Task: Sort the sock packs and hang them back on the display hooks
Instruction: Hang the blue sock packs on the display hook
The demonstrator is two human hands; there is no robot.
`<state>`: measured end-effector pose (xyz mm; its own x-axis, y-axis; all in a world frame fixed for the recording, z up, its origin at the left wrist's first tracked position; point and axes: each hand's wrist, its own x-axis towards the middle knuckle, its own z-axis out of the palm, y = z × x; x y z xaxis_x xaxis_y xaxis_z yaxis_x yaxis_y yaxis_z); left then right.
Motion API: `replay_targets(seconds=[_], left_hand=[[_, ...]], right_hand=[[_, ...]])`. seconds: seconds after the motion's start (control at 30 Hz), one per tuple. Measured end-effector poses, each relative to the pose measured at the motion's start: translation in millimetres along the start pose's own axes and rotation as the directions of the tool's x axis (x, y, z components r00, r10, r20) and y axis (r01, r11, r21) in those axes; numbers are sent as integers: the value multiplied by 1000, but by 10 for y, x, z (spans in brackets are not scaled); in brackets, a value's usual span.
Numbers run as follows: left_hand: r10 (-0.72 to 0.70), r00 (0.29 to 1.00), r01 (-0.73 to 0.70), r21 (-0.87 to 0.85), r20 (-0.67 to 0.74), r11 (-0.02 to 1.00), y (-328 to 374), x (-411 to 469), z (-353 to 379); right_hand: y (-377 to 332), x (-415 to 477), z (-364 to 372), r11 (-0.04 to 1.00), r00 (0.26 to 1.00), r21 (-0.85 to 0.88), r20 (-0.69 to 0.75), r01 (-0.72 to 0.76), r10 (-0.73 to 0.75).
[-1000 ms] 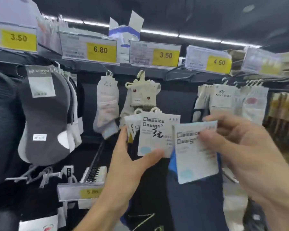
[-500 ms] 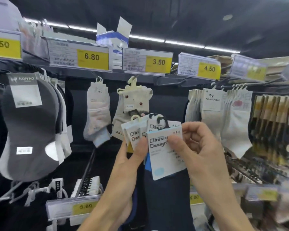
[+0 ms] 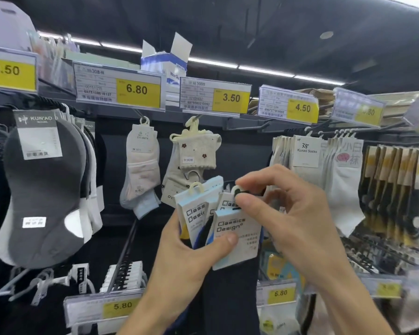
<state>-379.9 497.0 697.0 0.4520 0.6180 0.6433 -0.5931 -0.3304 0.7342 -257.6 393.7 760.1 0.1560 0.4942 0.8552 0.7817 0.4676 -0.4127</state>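
Note:
My left hand (image 3: 179, 255) grips a fanned bunch of sock packs (image 3: 196, 211) with white "Classics Design" cards and dark socks hanging below. Its thumb presses on the front pack's card (image 3: 240, 240). My right hand (image 3: 288, 218) pinches the small hanger loop (image 3: 236, 191) at the top of the front packs between thumb and forefinger. A cream hanger loop (image 3: 197, 187) sticks up from the rear pack. The bunch is held in front of the display wall, below the 3.50 price tag (image 3: 214, 97). No hook tip shows near the loops.
Grey and white socks (image 3: 44, 189) hang at left, a pale pair (image 3: 140, 165) and a flowered pair (image 3: 194, 151) behind the bunch, white Kunao socks (image 3: 307, 151) and tan-carded packs (image 3: 392, 189) at right. A bare hook rail (image 3: 125, 257) runs below left, over a 5.80 tag (image 3: 121, 305).
My right hand brought its separate pack over onto the bunch in my left hand, then rose from the card to the hanger loops. The view has tilted slightly.

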Motion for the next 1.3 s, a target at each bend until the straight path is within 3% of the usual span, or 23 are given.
replay_targets(seconds=[0.17,0.33,0.47,0.67,0.83,0.93,1.17,1.3], left_hand=[[17,1000,-18,38,23,999,10,-6,-42],[-1,1000,0,22,27,1000,-4,19,-63],[-26,999,26,5,36,1000,5,42,-54],[-54,998,54,-20,-13,998,-23,30,-35],[-70,997,69,-9,-17,998,4,40,-49],[-76,997,76,-36,-11,996,16,47,-49],[-111,993,107,-112,-31,988,12,62,-42],[-145,988,133,-179,-54,975,17,87,-26]], right_hand=[[-3,106,-111,974,975,176,199,-140,104],[-3,180,-151,984,930,103,354,-146,101],[33,191,-140,981,950,139,299,-134,88],[144,172,-69,979,979,-197,201,61,-20],[186,187,-49,948,982,-288,167,134,-88],[203,176,-16,971,987,-213,140,105,-76],[286,230,-83,996,952,56,302,-76,56],[355,266,-134,990,941,60,324,-126,100]])
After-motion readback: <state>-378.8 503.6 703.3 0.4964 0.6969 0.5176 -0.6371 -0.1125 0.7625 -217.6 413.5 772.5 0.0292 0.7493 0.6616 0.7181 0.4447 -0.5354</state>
